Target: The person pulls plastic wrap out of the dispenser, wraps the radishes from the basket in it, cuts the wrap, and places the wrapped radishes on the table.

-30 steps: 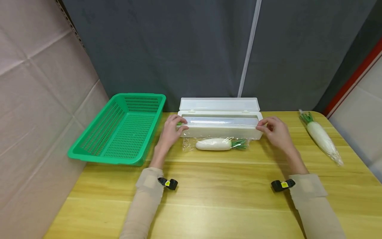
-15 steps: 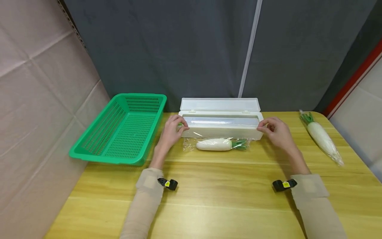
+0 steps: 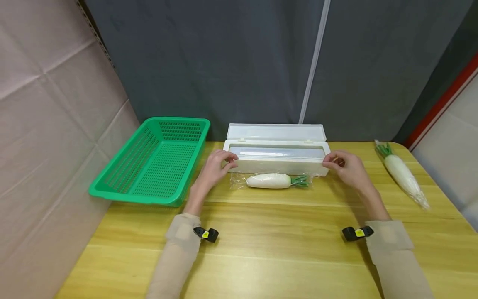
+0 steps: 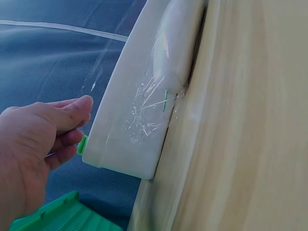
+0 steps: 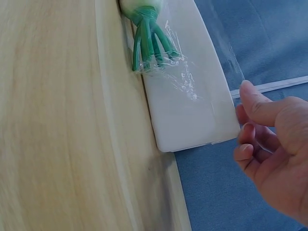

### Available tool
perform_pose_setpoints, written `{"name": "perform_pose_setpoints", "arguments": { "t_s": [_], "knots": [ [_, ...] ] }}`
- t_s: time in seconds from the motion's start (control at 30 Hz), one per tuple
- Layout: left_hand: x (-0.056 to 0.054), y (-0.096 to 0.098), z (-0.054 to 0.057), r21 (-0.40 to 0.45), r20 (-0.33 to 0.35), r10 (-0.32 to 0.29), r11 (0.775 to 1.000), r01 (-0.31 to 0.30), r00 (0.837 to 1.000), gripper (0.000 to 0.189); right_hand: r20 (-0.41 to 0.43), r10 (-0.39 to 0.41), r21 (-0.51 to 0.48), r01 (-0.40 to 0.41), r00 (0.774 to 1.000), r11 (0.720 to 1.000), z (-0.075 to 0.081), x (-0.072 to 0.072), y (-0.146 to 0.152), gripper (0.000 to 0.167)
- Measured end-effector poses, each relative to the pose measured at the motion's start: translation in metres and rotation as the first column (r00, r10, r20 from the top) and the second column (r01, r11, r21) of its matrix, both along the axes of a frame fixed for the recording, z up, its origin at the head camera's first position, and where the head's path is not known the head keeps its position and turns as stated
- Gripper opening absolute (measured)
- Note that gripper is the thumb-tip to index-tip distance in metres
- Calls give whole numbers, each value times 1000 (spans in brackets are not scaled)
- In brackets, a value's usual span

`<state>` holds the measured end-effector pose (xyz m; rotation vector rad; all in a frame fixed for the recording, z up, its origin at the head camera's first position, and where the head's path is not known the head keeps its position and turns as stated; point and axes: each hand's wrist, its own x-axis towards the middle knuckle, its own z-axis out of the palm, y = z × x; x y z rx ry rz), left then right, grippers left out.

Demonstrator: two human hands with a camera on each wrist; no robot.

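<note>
A white cling film dispenser [image 3: 278, 167] stands at the table's back with its lid raised. My left hand [image 3: 214, 168] is at its left front corner, thumb and forefinger pinching the edge of the clear cling film [image 4: 94, 77]. At the right front corner, my right hand [image 3: 348, 168] pinches the film's other side between thumb and forefinger, the remaining fingers curled. A film-wrapped white radish [image 3: 268, 180] with green stalks lies along the dispenser's front. In the left wrist view, a green tab [image 4: 82, 145] sticks out from the dispenser's end by the left fingers.
A green perforated basket [image 3: 179, 200] stands to the left of the dispenser. Another wrapped white radish [image 3: 402, 171] lies near the table's right edge. A dark grey curtain [image 3: 224, 62] hangs behind the wooden table [image 3: 269, 249].
My left hand has shifted slightly down and towards me, and the green tab beside its fingers is now hidden in the head view. The right hand has barely moved.
</note>
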<state>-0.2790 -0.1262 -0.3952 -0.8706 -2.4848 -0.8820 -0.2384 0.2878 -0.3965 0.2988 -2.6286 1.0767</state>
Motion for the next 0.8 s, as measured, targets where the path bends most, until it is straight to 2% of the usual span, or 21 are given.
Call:
{"name": "perform_pose_setpoints", "arguments": {
  "t_s": [0.37,0.53,0.8],
  "knots": [
    [15,-6,0,-106,40,-49,993,53,998,4,70,50,50,-54,996,997,6,7,0,11],
    [20,-8,1,-156,58,-56,986,65,997,4,87,96,71,-102,992,992,8,10,3,7],
    [24,-11,1,-206,49,-112,971,120,992,4,89,193,104,-202,977,974,4,13,7,7]
  ]
}}
